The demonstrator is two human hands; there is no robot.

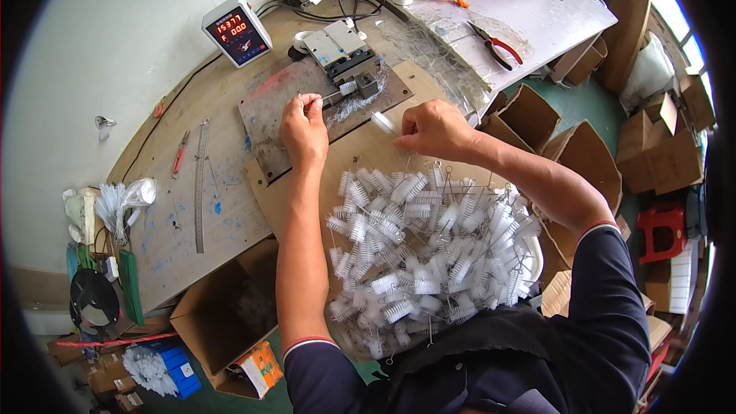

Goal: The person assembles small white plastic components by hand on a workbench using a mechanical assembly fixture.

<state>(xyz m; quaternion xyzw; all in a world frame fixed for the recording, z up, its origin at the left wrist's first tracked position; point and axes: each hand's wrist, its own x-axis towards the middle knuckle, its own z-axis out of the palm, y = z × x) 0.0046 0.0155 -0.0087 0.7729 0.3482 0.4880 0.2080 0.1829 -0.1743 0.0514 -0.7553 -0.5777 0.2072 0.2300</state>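
Note:
My left hand [304, 129] pinches the thin wire stem of a small white-bristled brush [349, 88]. The bristled end of that brush sits at the black block of a small metal machine [337, 50] on a stained plate. To the right, my right hand [438, 129] is closed, fingertips pressed together, at a second small white brush [383, 123] smeared by motion. Its stem and the exact grip are hard to make out. Below both hands a large heap of white wire brushes [422, 245] with looped ends lies in front of my body.
A digital counter [238, 31] with red digits stands behind the machine. Red-handled pliers [496, 46] lie on the white tabletop at the right. On the left are a steel ruler [202, 184] and a red-handled tool [181, 155]. Cardboard boxes [222, 314] stand below.

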